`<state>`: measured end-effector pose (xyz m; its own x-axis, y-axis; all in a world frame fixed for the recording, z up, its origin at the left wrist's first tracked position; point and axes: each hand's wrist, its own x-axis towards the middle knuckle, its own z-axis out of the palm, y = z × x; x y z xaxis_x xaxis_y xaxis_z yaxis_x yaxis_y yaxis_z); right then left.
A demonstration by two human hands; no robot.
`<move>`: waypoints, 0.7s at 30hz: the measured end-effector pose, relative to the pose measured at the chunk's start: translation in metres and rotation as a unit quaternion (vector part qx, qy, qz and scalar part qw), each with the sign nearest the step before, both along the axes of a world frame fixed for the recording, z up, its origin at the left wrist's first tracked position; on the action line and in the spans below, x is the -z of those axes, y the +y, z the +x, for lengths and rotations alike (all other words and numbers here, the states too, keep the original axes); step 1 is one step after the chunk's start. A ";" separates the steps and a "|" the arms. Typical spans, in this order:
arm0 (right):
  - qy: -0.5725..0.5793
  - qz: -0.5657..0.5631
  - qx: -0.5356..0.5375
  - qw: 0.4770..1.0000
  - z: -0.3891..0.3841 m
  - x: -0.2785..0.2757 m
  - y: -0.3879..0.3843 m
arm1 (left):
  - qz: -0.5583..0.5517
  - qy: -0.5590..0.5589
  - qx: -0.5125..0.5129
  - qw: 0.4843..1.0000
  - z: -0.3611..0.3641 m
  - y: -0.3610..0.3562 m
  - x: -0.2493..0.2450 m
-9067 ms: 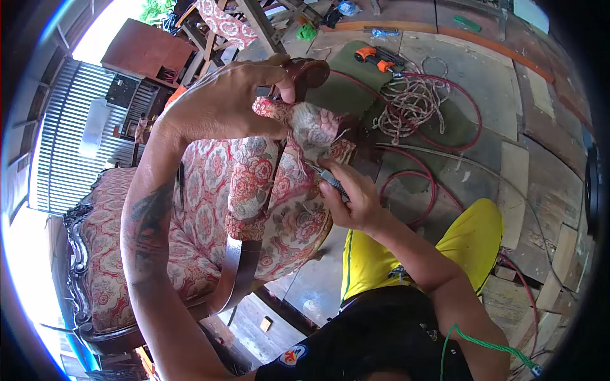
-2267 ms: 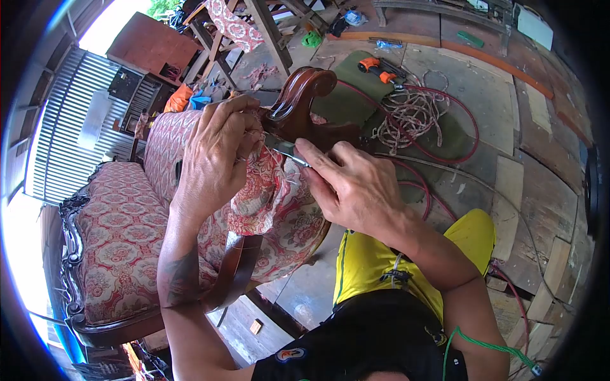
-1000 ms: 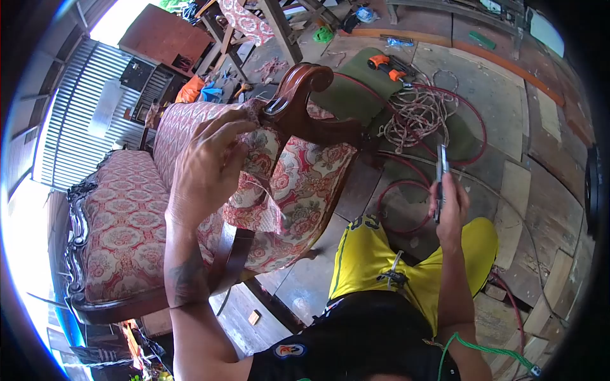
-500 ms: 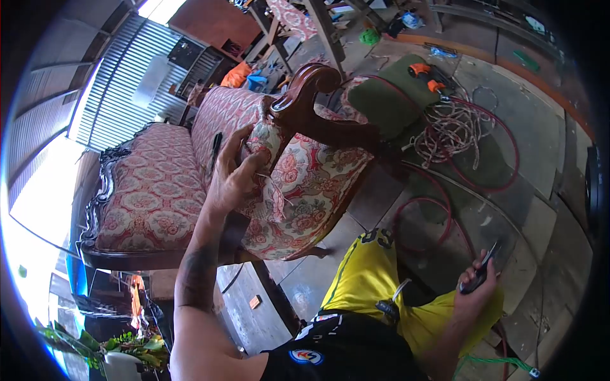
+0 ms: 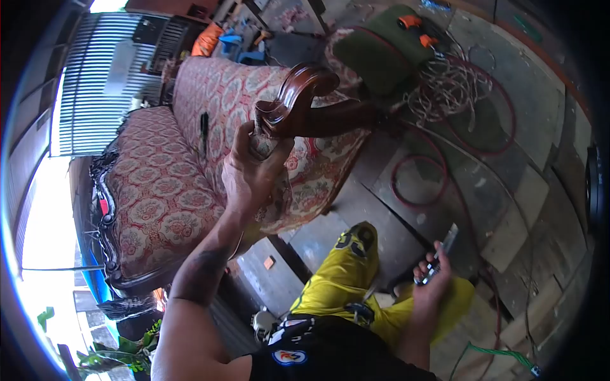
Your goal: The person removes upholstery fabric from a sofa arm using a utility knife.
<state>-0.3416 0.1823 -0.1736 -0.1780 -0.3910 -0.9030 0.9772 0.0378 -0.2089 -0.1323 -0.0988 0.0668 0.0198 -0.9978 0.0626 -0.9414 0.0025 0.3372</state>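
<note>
A sofa (image 5: 159, 209) in red and cream floral fabric stands on my left, with a dark carved wooden frame. Its armrest ends in a glossy brown wooden scroll (image 5: 298, 95). My left hand (image 5: 251, 181) grips the upholstered armrest just below that scroll, thumb and fingers on either side of the padding. Low on the right, near my knee, my right hand (image 5: 435, 279) is closed around a utility knife (image 5: 450, 237). Its blade is out and points up and away from me, apart from the sofa.
A slim black object (image 5: 204, 124) rests on the sofa. Beyond the armrest lie a green cushion (image 5: 381, 54), an orange tool (image 5: 410, 22) and a tangled pale cord (image 5: 445, 95). A red hose (image 5: 394, 178) loops over the floor. A small orange block (image 5: 269, 262) sits on a grey board.
My left hand has shifted along the armrest, closer under the wooden scroll. My right hand has moved left with the knife, its blade now showing more plainly. The camera view has tilted down.
</note>
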 end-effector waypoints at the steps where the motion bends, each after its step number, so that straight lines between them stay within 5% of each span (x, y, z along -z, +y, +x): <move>1: -0.004 0.010 -0.019 1.000 0.004 -0.002 0.000 | -0.005 -0.019 -0.010 1.000 -0.004 0.000 -0.005; 3: -0.015 0.036 -0.054 0.998 0.014 -0.015 -0.004 | 0.033 -0.007 -0.040 0.999 0.001 0.001 -0.002; 6: -0.021 0.004 -0.112 0.993 0.031 -0.020 0.014 | -0.079 0.141 0.008 0.987 0.016 0.004 0.013; 11: -0.026 0.013 -0.206 0.978 0.008 -0.111 0.052 | -0.143 0.247 -0.007 0.958 0.015 0.010 0.006; 14: 0.069 0.042 -0.309 0.948 -0.030 -0.185 0.059 | -0.182 0.130 0.011 0.975 0.011 0.012 0.009; 19: 0.194 0.110 -0.377 0.899 -0.089 -0.257 0.048 | -0.110 0.127 0.136 0.976 -0.049 0.043 -0.024; 21: 0.266 0.178 -0.373 0.871 -0.095 -0.277 0.034 | 0.006 0.163 0.202 0.966 -0.067 0.049 -0.042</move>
<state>-0.4364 0.2160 0.1031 -0.4244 -0.2882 -0.8584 0.4221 0.7758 -0.4691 -0.1994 -0.0501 0.1088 -0.3537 -0.9291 0.1076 -0.7083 0.3412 0.6179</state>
